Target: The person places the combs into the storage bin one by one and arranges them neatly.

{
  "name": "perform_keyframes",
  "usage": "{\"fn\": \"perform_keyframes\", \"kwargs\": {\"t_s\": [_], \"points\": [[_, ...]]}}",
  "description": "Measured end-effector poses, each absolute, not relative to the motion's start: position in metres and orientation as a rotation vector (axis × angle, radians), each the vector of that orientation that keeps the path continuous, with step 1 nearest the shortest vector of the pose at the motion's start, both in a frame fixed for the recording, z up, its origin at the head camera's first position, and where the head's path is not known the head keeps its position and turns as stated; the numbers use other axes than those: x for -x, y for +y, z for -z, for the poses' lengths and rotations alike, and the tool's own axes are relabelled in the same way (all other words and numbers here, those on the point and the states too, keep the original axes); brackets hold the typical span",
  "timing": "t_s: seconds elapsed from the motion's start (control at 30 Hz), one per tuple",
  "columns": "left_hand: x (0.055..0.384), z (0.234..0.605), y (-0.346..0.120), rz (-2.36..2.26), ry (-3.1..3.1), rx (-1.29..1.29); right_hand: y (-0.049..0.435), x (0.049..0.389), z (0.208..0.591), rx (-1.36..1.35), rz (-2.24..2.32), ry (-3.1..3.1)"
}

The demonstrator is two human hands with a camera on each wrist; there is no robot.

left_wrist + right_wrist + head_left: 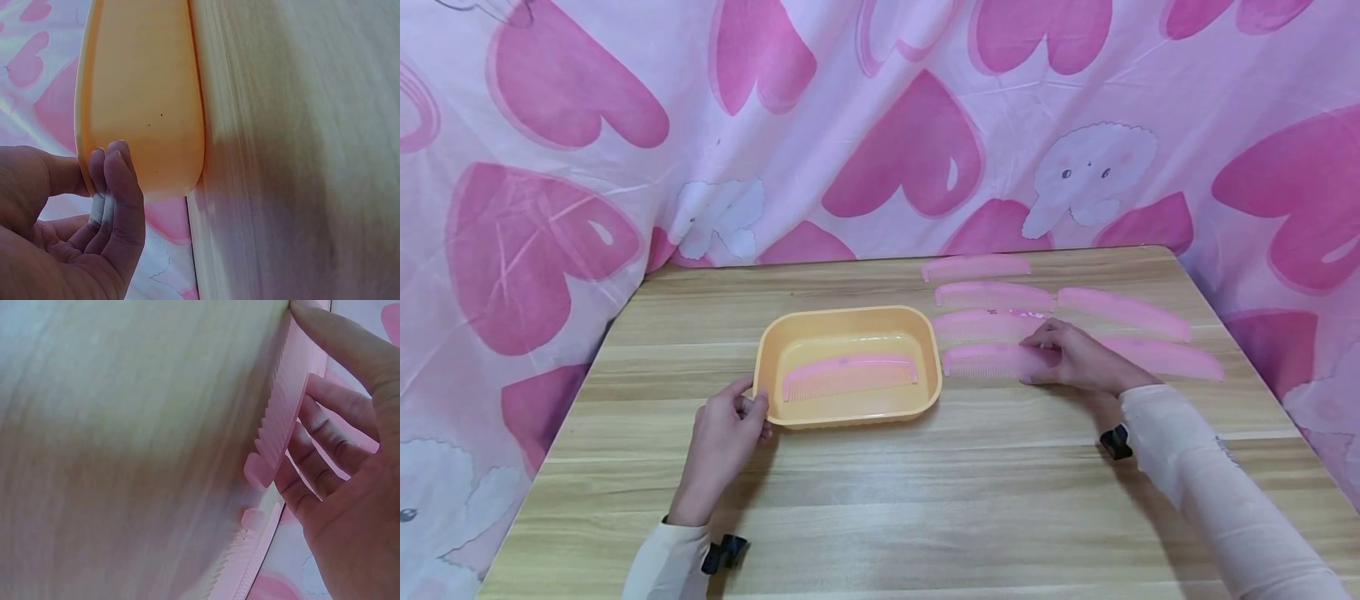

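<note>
A pale orange plastic tray [850, 417] with rounded corners sits on the wooden table, and one pink comb [850, 367] lies inside it. My left hand [727, 433] pinches the tray's left front corner, thumb at the rim and fingers against the outer wall [147, 75]. To the right of the tray, my right hand [1078, 358] holds the right end of the nearest pink comb [992, 362]. In the right wrist view the thumb is at the toothed side of that comb [284, 419] while the fingers lie along its smooth back.
Behind the held comb, more pink combs [973, 267] lie in a column toward the table's far edge. Two others, one farther back [1123, 312] and one nearer [1172, 357], lie right of it. A pink heart-print cloth [902, 150] hangs behind the wooden table [880, 517].
</note>
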State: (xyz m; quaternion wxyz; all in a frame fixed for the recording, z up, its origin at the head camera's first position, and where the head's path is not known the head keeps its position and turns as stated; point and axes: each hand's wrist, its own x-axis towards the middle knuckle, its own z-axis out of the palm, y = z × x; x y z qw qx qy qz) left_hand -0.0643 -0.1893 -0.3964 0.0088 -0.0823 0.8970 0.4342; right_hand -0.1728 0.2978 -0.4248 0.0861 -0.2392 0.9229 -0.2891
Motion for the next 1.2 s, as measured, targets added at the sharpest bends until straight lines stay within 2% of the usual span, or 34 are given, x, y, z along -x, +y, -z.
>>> {"fn": "perform_keyframes", "kwargs": {"t_s": [1.2], "points": [[0.0658, 0.4007, -0.1912, -1.330, 2.818, 0.261, 0.2959, 0.1686, 0.4247, 0.654, 0.794, 2.751]]}}
